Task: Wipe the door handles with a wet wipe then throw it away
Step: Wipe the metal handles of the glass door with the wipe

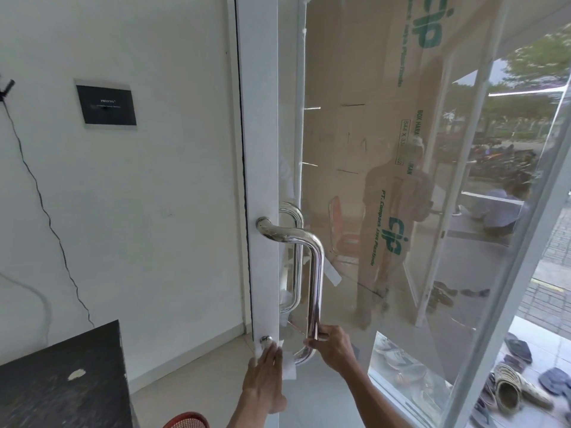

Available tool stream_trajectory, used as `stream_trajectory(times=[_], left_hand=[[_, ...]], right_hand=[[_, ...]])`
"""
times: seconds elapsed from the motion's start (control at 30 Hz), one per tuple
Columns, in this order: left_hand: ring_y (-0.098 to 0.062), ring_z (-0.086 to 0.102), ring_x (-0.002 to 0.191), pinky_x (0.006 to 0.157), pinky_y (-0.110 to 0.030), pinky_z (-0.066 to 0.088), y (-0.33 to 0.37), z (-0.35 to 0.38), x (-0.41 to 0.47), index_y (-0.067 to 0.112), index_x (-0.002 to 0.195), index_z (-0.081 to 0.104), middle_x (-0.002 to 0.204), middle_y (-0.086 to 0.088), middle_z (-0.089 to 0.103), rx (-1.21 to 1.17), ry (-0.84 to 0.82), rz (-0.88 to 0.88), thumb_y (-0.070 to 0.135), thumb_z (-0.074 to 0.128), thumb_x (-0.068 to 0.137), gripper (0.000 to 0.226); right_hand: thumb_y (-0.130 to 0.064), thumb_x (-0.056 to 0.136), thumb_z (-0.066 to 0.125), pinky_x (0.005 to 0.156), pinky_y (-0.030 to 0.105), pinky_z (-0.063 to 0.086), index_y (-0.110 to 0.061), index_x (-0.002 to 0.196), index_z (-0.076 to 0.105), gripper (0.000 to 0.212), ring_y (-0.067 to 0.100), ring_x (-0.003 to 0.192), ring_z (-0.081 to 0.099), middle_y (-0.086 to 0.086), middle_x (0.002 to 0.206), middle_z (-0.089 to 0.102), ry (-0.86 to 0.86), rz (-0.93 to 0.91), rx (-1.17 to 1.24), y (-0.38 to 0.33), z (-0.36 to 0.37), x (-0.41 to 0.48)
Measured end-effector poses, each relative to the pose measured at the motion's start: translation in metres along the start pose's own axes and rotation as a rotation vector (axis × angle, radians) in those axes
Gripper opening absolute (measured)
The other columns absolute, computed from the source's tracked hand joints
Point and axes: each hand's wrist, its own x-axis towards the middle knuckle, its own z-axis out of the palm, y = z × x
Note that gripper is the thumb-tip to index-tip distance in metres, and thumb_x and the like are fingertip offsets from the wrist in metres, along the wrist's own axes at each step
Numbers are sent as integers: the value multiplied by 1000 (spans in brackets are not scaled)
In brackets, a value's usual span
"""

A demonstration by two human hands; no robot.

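A chrome pull handle [315,273] is mounted on the white frame of a glass door [401,211], with a second chrome handle [295,242] behind the glass. My left hand [268,378] presses a white wet wipe [289,362] with straight fingers against the handle's lower mount [265,340] on the frame. My right hand [332,345] grips the lower end of the near handle's vertical bar, fingers curled round it.
A dark tabletop [61,378] fills the lower left, and a red basket rim [187,421] shows at the bottom edge. A black wall panel [106,105] and a cable hang on the white wall. Shoes [513,384] lie outside the glass.
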Motion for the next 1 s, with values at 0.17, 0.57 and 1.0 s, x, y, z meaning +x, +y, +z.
stream_trajectory(times=[0.17,0.57,1.0], left_hand=[[-14,-12,150,123,-44,-2,7,17,-1,10,153,-13,162,0,-17,2,41,87,16,51,87,92],[-22,11,150,120,-43,17,26,-1,6,6,152,9,161,-5,11,-48,91,53,15,55,83,84],[-24,37,142,106,-58,33,11,27,19,1,145,35,154,-16,34,-53,321,-133,21,69,75,81]], right_hand=[[-27,71,78,77,24,51,-33,75,71,10,6,82,68,-10,84,74,-8,1,-17,-5,-1,-3],[-21,66,80,72,30,56,-24,66,65,15,2,71,69,-6,73,74,29,-103,-34,-20,-19,2],[-29,67,78,80,33,58,-24,78,67,16,0,79,70,-9,82,75,29,-122,-24,-21,-22,-2]])
